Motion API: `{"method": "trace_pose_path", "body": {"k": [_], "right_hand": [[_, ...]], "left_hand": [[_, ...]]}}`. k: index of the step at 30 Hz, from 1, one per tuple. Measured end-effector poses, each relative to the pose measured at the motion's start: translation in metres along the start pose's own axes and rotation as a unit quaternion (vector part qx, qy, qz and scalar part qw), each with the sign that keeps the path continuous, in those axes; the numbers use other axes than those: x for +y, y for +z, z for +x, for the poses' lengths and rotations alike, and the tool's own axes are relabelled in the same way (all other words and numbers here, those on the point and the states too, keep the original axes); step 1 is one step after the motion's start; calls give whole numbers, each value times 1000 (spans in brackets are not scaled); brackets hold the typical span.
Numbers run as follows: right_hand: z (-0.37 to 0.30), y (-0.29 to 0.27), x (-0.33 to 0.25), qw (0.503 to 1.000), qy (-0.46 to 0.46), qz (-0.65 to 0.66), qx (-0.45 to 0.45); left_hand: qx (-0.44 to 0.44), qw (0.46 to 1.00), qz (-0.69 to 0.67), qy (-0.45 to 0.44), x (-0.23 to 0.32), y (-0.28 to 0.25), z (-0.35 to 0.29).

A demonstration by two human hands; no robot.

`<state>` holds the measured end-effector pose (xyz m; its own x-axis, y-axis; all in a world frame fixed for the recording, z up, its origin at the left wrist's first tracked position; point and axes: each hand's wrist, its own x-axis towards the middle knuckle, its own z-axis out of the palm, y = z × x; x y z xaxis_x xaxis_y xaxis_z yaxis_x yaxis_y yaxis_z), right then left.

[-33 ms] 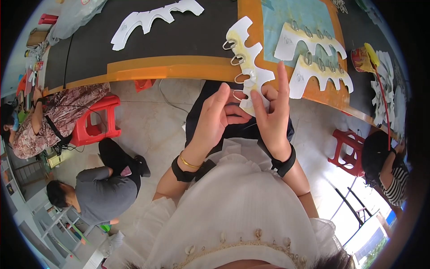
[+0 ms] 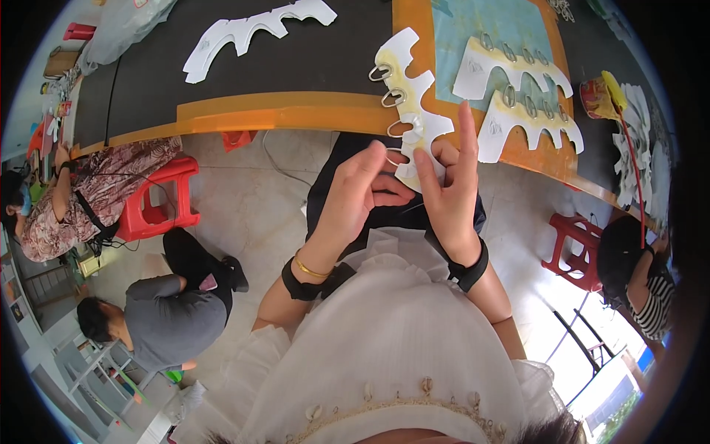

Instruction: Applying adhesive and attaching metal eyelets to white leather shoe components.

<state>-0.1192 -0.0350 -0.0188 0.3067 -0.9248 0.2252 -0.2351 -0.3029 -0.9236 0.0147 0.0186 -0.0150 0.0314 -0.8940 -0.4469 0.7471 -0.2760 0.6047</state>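
Note:
A white scalloped cardboard piece [image 2: 422, 126] with yellowish glue stains stands tilted over my lap, reaching above the table's near edge. Several oval wire rings stick out from its left side. My right hand [image 2: 452, 185] grips its near end between thumb and bent fingers, with the index finger stretched upward. Over at the left edge, my left hand [image 2: 356, 189] is closed around the lowest wire ring [image 2: 396, 156], its thumb against it and the other fingers curled below. Those fingertips partly hide that ring.
Two similar white pieces with rings [image 2: 510, 66] lie at the right on a blue sheet [image 2: 451, 15]. Bare white pieces [image 2: 255, 31] rest on the dark table [image 2: 325, 66]. A yellow brush [image 2: 614, 90] with a pot is at far right. Red stools [image 2: 166, 200] and people are nearby.
My left thumb and fingers have shifted slightly to the right, covering more of the lowest ring. The white piece is nearly unmoved in my right hand.

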Motion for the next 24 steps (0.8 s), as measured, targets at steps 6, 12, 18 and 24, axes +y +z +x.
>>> {"method": "trace_pose_path", "body": {"k": [6,12,18,24], "right_hand": [[3,-3,8,1000,3,21,-12],[3,-8,-11,995,79,56,-39],[3,-5,-4,994,80,68,-29],[0,-10,0,990,94,90,-56]], "left_hand": [[16,982,189,23,-1,2,-2],[11,977,212,25,-3,3,-6],[-28,993,117,18,-4,-6,-8],[17,983,178,44,-4,0,4]]}}
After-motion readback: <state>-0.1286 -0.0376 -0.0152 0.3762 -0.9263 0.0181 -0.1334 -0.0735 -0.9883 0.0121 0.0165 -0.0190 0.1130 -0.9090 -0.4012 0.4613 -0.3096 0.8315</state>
